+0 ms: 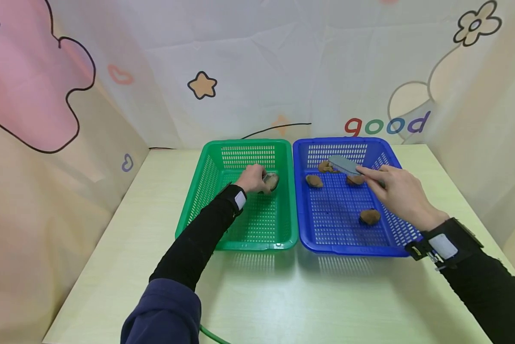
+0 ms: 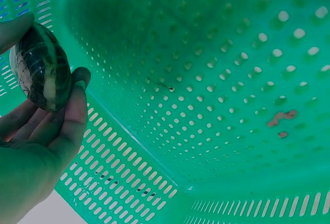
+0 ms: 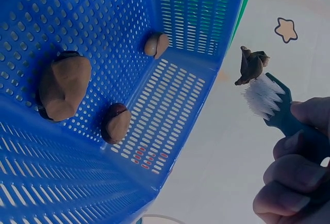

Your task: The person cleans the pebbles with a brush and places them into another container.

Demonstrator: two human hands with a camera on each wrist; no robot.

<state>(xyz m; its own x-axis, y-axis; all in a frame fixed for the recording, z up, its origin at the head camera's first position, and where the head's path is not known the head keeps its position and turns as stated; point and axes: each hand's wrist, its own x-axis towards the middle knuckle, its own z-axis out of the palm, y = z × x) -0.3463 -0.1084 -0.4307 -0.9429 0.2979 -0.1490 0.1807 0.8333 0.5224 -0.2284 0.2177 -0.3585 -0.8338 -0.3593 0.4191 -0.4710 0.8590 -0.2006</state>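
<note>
My left hand (image 1: pixel 251 179) holds a smooth, oval dark stone (image 2: pixel 44 69) with pale streaks, low inside the green basket (image 1: pixel 182 222). In the left wrist view, the thumb and fingers grip it from opposite sides. My right hand (image 1: pixel 399 193) grips a grey-blue brush (image 1: pixel 345 165) by its handle, over the blue basket (image 1: pixel 302 224). White bristles (image 3: pixel 262 96) show in the right wrist view, with a torn brown clump (image 3: pixel 251 65) at their tip. Several brown, mud-coated lumps, among them one lump (image 1: pixel 370 217) near the front, lie in the blue basket.
The two baskets stand side by side on a pale wooden table (image 1: pixel 111 267). A printed curtain (image 1: pixel 257 71) hangs behind and along both sides. A green cord (image 1: pixel 214 336) lies at the table's front. Tiny brown bits (image 2: pixel 282 118) show against the green basket.
</note>
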